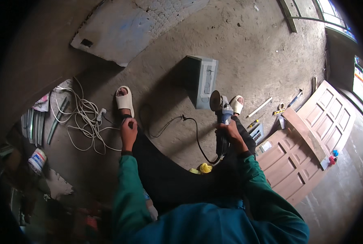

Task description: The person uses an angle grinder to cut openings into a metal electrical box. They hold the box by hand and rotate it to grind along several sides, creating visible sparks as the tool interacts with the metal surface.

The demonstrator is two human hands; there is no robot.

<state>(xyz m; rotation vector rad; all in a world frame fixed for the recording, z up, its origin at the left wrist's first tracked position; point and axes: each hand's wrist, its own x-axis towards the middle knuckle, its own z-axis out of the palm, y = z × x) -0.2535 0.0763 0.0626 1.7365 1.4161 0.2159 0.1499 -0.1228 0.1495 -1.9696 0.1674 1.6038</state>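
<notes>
The right hand (pixel 229 130) is wrapped around an angle grinder (pixel 223 116), whose disc (pixel 215 101) points up beside the near end of a grey metal box (pixel 205 83) on the floor (pixel 254 61). The left hand (pixel 128 133) is low against the black trousers (pixel 153 162); I cannot tell whether its curled fingers grip anything.

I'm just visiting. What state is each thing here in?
Angle grinder: held; running or not, I can't tell.
Right fingers: wrapped around the angle grinder.
Left fingers: curled, at the trouser leg.
Black cord: slack, curving from the angle grinder.
White cable: loosely tangled on the floor.
Grey box: standing.
Cream sandals: worn.
</notes>
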